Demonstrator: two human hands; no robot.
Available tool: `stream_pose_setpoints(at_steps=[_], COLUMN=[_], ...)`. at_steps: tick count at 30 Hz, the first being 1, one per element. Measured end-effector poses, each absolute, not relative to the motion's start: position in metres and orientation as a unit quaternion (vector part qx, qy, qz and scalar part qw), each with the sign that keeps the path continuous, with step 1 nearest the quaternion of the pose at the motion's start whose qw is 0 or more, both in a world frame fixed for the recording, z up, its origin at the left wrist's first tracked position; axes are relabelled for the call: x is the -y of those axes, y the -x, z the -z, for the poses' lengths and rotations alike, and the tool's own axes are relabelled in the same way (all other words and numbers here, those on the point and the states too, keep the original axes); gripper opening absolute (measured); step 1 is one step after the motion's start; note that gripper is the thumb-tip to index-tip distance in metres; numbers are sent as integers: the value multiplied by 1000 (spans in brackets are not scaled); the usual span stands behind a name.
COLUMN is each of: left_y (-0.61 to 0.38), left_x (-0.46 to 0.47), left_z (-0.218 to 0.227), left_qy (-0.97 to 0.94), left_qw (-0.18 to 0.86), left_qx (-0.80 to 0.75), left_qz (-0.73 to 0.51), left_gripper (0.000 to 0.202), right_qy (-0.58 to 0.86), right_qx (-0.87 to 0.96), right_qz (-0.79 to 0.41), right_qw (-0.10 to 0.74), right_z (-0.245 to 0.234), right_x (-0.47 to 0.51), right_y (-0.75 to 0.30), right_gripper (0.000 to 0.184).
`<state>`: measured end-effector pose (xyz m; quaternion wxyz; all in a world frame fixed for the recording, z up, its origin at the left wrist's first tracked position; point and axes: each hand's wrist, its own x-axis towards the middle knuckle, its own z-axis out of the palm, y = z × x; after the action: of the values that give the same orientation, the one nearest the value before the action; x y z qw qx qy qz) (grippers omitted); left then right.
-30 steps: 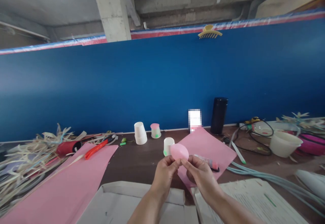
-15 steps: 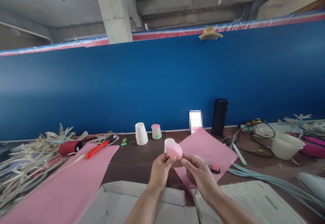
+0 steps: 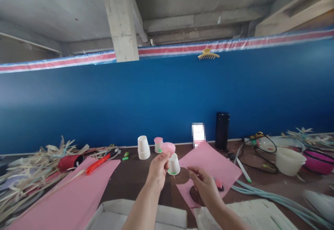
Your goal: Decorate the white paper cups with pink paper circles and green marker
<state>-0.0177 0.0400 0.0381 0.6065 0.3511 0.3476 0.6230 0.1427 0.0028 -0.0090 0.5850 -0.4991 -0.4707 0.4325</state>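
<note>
A flat blue wall (image 3: 167,98) stands behind a dark brown surface (image 3: 135,169). Two smooth pink paper sheets lie on it: a long sheet (image 3: 65,195) at the left and a smaller sheet (image 3: 211,164) at the right, the latter with round holes cut out near the right hand. A heap of dry straw strips (image 3: 28,167) covers the far left. An open cardboard box (image 3: 114,219) and a printed paper (image 3: 261,216) lie at the near edge.

At the back a tall black cylinder (image 3: 222,130) stands upright, well right of an upturned white cup (image 3: 143,147) and a small pink-topped cup (image 3: 158,145). A white bowl (image 3: 290,157), black cables (image 3: 261,150) and pale hoses (image 3: 276,198) fill the right side. Red-handled scissors (image 3: 98,158) rest on the long sheet's far end.

The left hand (image 3: 156,169) has its fingers pinched on a pink paper disc (image 3: 168,148), holding it raised just above another upturned white cup (image 3: 173,164) standing between the sheets. The right hand (image 3: 205,188) hovers lower, its fingers loosely curled and gripping nothing, partly hiding a pink-tipped glue tube (image 3: 218,183).
</note>
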Motion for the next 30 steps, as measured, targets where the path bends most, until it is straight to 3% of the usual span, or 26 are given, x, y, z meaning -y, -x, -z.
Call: stream_pose_setpoints(at_steps=[11,30], left_y=[17,23], left_x=[-60,-62], left_z=[2,9], left_qy=[-372,-295], left_qw=[586,684], left_qx=[-406,-412], left_qz=[-594,-524], left_gripper=[38,34], right_qy=[478,509], right_qx=[592,572], right_qz=[-333,-359], right_qw=[556,533], right_z=[9,-7], right_x=[3,1], right_y=[-140,-141], right_gripper=[22,30])
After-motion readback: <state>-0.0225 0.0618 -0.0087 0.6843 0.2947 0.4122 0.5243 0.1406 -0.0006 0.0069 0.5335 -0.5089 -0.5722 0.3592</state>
